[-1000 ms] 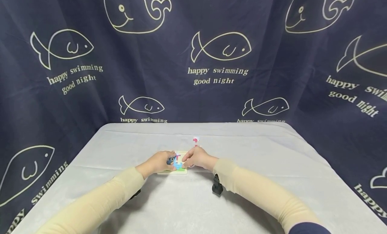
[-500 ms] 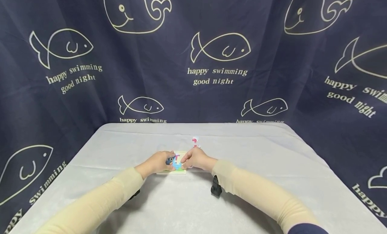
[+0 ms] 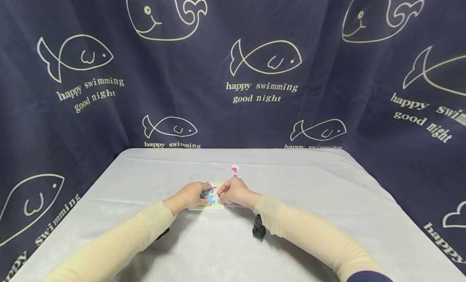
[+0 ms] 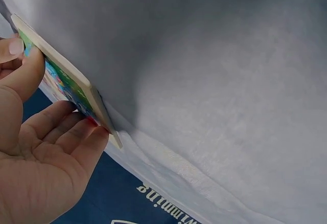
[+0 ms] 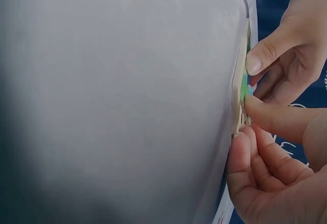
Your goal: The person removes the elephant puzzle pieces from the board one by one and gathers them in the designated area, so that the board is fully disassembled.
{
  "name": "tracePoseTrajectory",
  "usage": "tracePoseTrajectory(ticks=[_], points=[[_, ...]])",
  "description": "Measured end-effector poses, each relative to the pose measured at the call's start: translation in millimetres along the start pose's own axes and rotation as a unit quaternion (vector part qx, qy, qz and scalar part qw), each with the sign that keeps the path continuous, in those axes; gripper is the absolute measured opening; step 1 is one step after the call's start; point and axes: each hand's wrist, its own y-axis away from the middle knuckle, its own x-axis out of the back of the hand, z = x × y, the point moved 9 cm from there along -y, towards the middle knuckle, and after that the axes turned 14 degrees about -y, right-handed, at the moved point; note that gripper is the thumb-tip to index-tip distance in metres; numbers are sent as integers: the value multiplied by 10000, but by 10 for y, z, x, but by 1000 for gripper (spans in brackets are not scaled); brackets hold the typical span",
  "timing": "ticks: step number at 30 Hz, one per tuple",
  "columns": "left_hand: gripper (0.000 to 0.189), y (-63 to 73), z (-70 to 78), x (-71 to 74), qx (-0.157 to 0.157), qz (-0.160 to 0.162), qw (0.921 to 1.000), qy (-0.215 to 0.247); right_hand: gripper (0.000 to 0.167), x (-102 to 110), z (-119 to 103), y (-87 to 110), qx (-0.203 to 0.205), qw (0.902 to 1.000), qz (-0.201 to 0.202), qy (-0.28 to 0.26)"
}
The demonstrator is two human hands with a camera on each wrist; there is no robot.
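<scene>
A small jigsaw puzzle board (image 3: 217,208) with a pale frame and a blue, green and pink picture lies on the table. My left hand (image 3: 189,196) lies over its left side. In the left wrist view, the thumb presses on the picture and the fingertips touch the far edge of the board (image 4: 66,68). My right hand (image 3: 238,193) is at the right side of the board. In the right wrist view, its thumb and fingers pinch a thin puzzle piece (image 5: 246,112), tilted against the board and partly hidden by the fingers.
Loose white and pink puzzle pieces (image 3: 235,168) lie behind the right hand. The table (image 3: 291,181) has a pale cloth cover, and a dark blue curtain (image 3: 262,124) with fish drawings hangs behind it. Black wrist camera mounts (image 3: 259,228) sit under the sleeves.
The right fingers shift slightly over the board's right side with the puzzle piece, and less green shows near the thumb. The left hand stays on the board.
</scene>
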Motion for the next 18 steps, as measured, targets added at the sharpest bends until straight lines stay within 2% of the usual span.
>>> tracePoseTrajectory(ticks=[10,18], points=[[63,20,9,7,46,-32,10000,29,13,-20,71,-23,-150,9968,-156,-766],[62,0,-14,-24,62,-113,9999,30,14,4,122,-26,-480,9900,-172,-1312]])
